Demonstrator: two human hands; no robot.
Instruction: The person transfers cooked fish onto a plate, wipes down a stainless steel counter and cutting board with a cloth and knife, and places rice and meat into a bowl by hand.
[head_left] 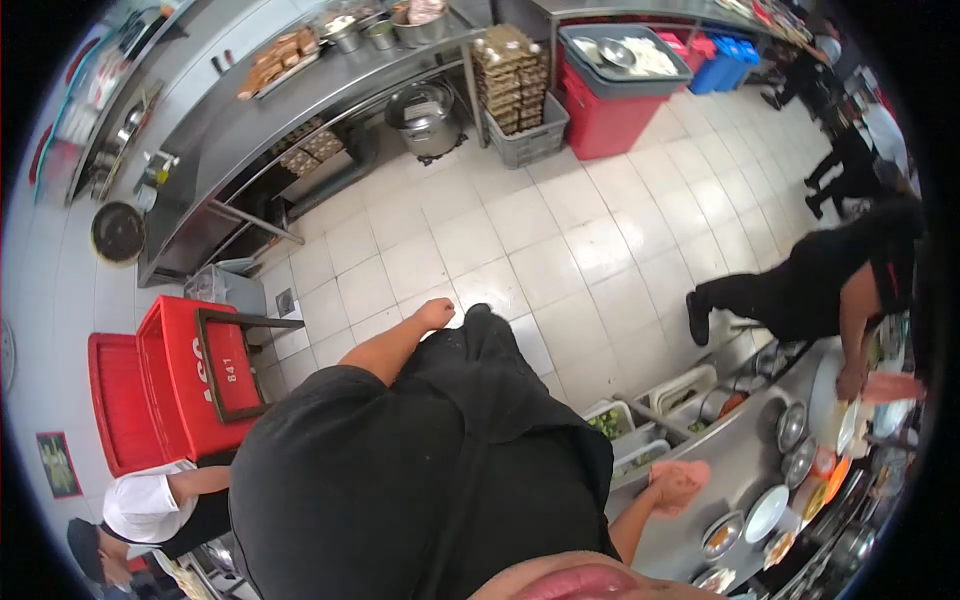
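Observation:
My left hand [435,313] hangs beside the dark apron [500,390], over the tiled floor. Its fingers are curled in, and nothing shows in them. On the other side, my right hand [672,490] is closed on a pink cloth [690,472] at the edge of the steel counter [650,540]. Close to that hand are a metal bowl with orange food [722,535], a white bowl [766,514] and a container of green vegetables [608,420] set along the counter.
A co-worker [800,290] in black stands at the right counter, one hand by another pink cloth [893,388]. At left are a red bin [185,380] and a person in white [150,505]. Ahead stand a large pot [424,125], egg trays [510,75] and another red bin [605,115].

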